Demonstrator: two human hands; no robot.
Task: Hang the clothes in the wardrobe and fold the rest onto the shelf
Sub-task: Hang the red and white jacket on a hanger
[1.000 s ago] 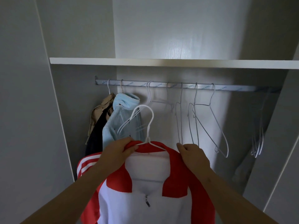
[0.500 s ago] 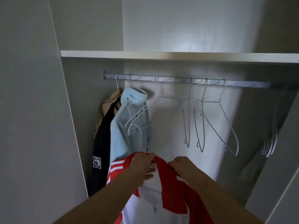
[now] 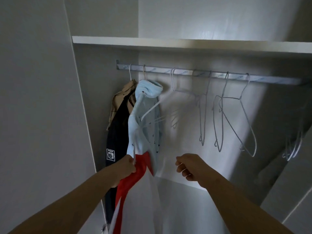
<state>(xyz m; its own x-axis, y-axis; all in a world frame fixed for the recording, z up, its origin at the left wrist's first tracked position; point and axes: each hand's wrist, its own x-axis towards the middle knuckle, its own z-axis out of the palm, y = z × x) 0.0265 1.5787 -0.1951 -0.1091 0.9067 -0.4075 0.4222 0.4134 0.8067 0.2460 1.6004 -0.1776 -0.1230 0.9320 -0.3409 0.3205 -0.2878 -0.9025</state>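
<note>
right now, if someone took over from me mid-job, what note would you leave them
Left hand: grips the red and white jacket at the collar; its white hanger sticks up in front of the light blue top, not yet on the rail.
Right hand: fingers curled, nothing visibly in it.
Done: tan garment, dark garment and light blue top hang at the rail's left end.
Left: hook the jacket's hanger on the rail, probably just right of the light blue top. Bare hangers hang further right. The shelf top is hidden from below.
</note>
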